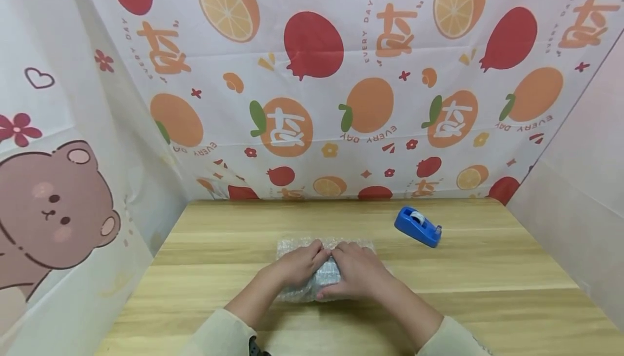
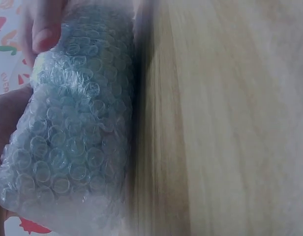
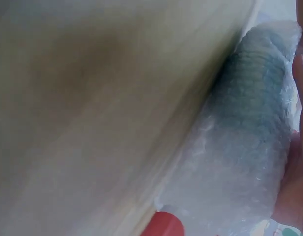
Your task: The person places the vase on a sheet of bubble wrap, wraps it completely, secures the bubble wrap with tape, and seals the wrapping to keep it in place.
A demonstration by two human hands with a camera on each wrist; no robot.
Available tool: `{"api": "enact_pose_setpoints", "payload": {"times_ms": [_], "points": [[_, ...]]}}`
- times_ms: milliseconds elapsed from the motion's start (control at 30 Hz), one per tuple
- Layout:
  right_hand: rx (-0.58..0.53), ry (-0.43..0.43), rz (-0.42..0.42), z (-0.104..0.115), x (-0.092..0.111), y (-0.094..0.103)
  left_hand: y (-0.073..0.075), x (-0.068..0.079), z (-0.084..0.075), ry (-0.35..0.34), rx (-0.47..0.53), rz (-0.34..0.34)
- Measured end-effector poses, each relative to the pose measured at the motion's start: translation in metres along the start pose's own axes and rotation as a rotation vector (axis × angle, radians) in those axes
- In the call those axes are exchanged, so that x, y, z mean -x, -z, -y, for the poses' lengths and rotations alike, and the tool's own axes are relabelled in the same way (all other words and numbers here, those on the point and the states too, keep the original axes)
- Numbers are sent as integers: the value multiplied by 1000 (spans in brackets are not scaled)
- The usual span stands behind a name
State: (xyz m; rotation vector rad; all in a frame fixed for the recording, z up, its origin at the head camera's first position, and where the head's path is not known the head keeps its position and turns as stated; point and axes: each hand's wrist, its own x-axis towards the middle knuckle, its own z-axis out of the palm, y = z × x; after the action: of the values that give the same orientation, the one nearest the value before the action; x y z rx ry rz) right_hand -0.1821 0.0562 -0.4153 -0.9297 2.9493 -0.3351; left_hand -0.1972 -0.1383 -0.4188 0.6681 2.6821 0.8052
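Observation:
On the wooden table lies a bubble-wrapped bundle (image 1: 327,274), long and rounded, with something bluish-green showing faintly through the clear wrap. Over its left part my left hand (image 1: 298,265) grips it, fingers bent across the top. My right hand (image 1: 359,270) holds the right part, thumb in front and fingers over the back. The two hands nearly meet at the middle. In the left wrist view the bubbles of the bundle (image 2: 77,128) show closely. A looser, cloudier end of the bundle (image 3: 225,182) appears in the right wrist view. The wrapped item itself is hidden.
A blue tape dispenser (image 1: 417,227) with a roll in it stands at the back right of the table (image 1: 219,274). Behind the table hangs a fruit-print cloth (image 1: 331,166); a bear-print cloth (image 1: 53,209) hangs at the left. A dark wristband (image 1: 255,347) circles the left wrist.

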Motion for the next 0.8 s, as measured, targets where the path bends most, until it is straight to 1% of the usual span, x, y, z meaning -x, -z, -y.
{"api": "enact_pose_setpoints", "payload": {"times_ms": [200,300,367,433,500,533,600,633,667,733,800], "points": [[-29,27,9,-4,-1,-3,2,-2,3,-30,-11,-25],[-23,15,24,-6,-3,-3,3,-4,10,-37,-41,-44],[-24,5,44,-6,-5,-3,7,-1,16,-26,-74,-68],[-26,-9,63,-6,-6,-2,14,2,20,-4,-132,-115],[-33,-24,80,-7,-5,-1,22,7,20,6,-204,-189],[-37,-30,86,-8,-5,-1,25,10,17,7,-239,-223],[-41,-35,91,-9,-5,0,29,17,8,-27,-306,-268],[-46,-35,91,-9,-5,0,29,20,2,-57,-339,-271],[-47,-32,89,-10,-5,0,28,24,-3,-89,-369,-258],[-41,-29,86,-10,-5,1,23,30,-11,-152,-438,-207],[-31,-21,78,-9,-6,1,14,33,-11,-184,-484,-155]]}}
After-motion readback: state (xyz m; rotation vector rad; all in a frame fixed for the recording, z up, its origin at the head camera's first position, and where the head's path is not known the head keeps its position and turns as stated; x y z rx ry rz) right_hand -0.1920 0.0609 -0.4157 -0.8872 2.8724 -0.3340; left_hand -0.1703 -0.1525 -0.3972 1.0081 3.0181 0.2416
